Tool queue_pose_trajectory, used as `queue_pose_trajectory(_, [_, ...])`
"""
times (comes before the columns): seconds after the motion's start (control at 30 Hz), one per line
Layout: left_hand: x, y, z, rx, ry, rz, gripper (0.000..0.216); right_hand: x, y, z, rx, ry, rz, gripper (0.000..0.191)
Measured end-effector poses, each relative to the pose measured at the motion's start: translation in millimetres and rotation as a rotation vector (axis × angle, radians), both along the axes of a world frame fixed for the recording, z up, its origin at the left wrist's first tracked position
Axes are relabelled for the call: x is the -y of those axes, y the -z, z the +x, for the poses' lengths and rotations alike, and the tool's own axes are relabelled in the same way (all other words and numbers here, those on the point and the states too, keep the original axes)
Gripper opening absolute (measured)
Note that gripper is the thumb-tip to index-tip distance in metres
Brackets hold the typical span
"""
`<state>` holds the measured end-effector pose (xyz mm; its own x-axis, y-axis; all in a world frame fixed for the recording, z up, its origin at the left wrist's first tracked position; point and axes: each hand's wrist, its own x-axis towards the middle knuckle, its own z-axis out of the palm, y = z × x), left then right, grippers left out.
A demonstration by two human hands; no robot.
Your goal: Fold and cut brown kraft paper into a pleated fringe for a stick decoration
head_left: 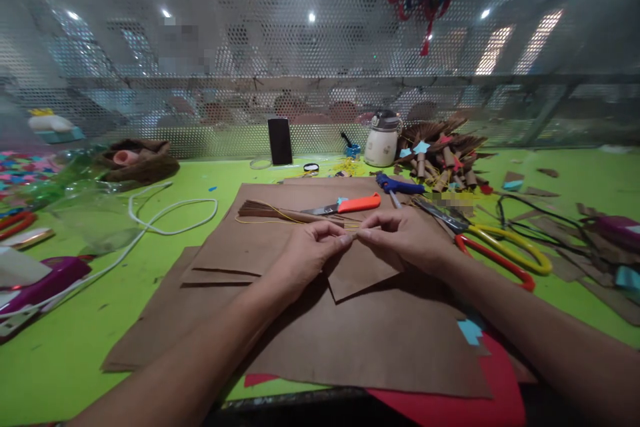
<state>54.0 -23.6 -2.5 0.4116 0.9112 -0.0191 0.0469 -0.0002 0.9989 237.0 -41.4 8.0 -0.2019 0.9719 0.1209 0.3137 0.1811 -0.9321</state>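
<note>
My left hand [303, 255] and my right hand [413, 238] meet over a stack of brown paper [400, 347], fingertips pinched close together. Between them is the top edge of a smaller brown paper piece [365, 275], whose corner points toward me. Thin yellow strands show just above the fingertips. Behind my left hand lies a pleated brown paper bundle [267, 211] with a yellow thread looped along it. An orange-handled knife [357, 204] rests beyond my fingers. To the right are scissors [520, 250] with yellow and orange handles, beside my right forearm.
A blue glue gun [400, 185] lies behind the right hand. Farther back stand a phone [279, 141], a white bottle [381, 140] and a pile of pleated paper pieces [447, 153]. A white cable [175, 230] crosses the green table [65, 347] at left; paper scraps lie right.
</note>
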Motion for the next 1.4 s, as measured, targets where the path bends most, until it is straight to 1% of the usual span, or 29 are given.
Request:
queue_pose_trajectory(0.13, [-2.7, 1.8, -1.4, -0.043, 0.000, 0.025, 0.023, -2.1, 3.9, 2.6, -0.023, 0.001, -0.043, 0.023])
queue_pose_trajectory(0.3, [-2.3, 1.5, -0.8, -0.073, 0.008, 0.059, 0.023, 0.8, 0.6, 1.3, -0.041, 0.013, -0.096, 0.024])
queue_pose_trajectory(0.43, [0.4, 0.4, 0.5, -0.076, 0.037, 0.051, 0.023, 2.3, -1.7, -3.1, 0.015, 0.063, -0.090, 0.024])
queue_pose_trajectory(0.63, [-2.4, 1.6, -2.4, -0.050, 0.107, -0.026, 0.026, -0.5, 1.5, -0.8, 0.152, 0.098, -0.005, 0.025])
queue_pose_trajectory(0.77, [-4.4, 0.2, -5.4, 0.001, 0.195, -0.044, 0.037, -2.4, 3.2, 3.2, 0.061, 0.091, -0.014, 0.027])
queue_pose_trajectory(0.83, [-3.6, -1.1, -5.8, -0.002, 0.212, -0.051, 0.040, -2.9, 3.3, 3.6, 0.019, 0.086, -0.025, 0.029])
queue_pose_trajectory(1.03, [0.4, -4.3, -4.7, -0.144, 0.170, 0.003, 0.037, -7.6, 7.7, 6.7, -0.095, 0.065, -0.095, 0.032])
queue_pose_trajectory(1.13, [-0.3, -3.6, -4.5, -0.147, 0.133, 0.016, 0.031, -12.3, 12.5, 10.4, -0.129, 0.062, -0.135, 0.032])
queue_pose_trajectory(1.23, [-1.6, -2.4, -4.4, -0.141, 0.097, 0.029, 0.030, -15.5, 15.4, 12.7, -0.144, 0.069, -0.152, 0.032])
queue_pose_trajectory(1.3, [-2.1, -2.0, -4.4, -0.132, 0.092, 0.026, 0.030, -15.8, 15.3, 12.9, -0.168, 0.062, -0.151, 0.032])
queue_pose_trajectory(1.4, [-2.4, -1.8, -3.9, -0.136, 0.122, 0.033, 0.031, -12.4, 12.0, 10.0, -0.158, 0.047, -0.128, 0.031])
